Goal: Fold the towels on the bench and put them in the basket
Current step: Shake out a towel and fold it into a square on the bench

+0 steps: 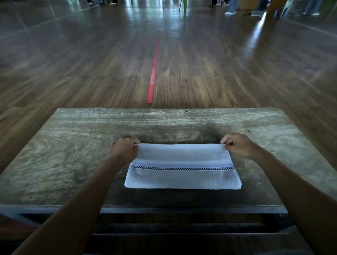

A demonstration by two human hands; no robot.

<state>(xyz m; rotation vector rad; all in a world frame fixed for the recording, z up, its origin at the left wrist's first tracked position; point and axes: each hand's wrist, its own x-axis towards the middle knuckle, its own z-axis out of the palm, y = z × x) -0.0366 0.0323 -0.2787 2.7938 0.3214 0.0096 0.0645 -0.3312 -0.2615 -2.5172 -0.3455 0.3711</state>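
Dim indoor light; daylight from the far doorway glares along the glossy dark wooden floor [160, 55] (streaky motion blur throughout), with wide-angle bending at the edges.

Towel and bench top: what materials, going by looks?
Towel: looks like soft white terry cloth, matte, with a fuzzy nap and a woven dark checkered band. Bench top: probably weathered wood, dull grey-brown, with visible swirling grain and worn patches.

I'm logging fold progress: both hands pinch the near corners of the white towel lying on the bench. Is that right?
Not quite. The left hand and the right hand pinch the far corners of the towel, not the near ones, which lie free on the bench. The head view shows it.
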